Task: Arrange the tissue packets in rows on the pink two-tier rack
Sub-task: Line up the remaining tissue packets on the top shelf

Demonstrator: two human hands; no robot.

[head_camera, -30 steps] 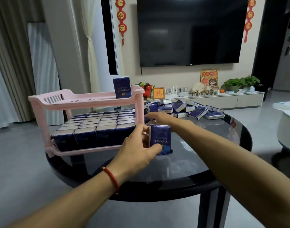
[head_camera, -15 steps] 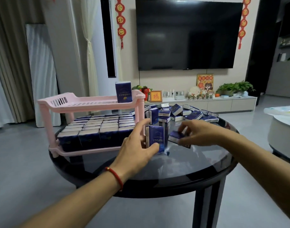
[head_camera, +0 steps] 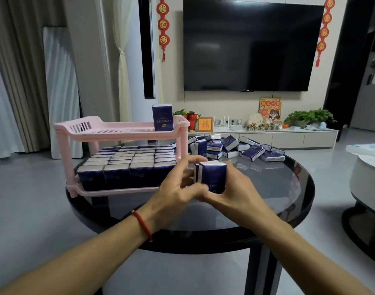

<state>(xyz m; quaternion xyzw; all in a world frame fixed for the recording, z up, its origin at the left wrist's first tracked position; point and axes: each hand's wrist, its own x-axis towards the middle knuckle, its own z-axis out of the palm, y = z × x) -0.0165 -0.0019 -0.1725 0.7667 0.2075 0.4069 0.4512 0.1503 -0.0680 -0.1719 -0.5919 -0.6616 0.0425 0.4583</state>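
Both hands have come together since half a second ago: right hand [head_camera: 235, 188], which was out by the loose pile, now meets left hand [head_camera: 178, 188] at the upright packets [head_camera: 212, 176]. Fingers [head_camera: 192, 160] of both hands curl round these two or so dark blue tissue packets, pinching them between the palms just above the surface [head_camera: 267, 188], right of the pink rack [head_camera: 122, 133]. Lower tier [head_camera: 118, 191] holds packed rows of packets [head_camera: 129, 165], standing upright. Upper tier carries one upright packet [head_camera: 162, 117], sideways print reads roughly "TWINKLE", small yellow logo below. Loose pile of packets [head_camera: 235, 146] lies farther back on the surface.
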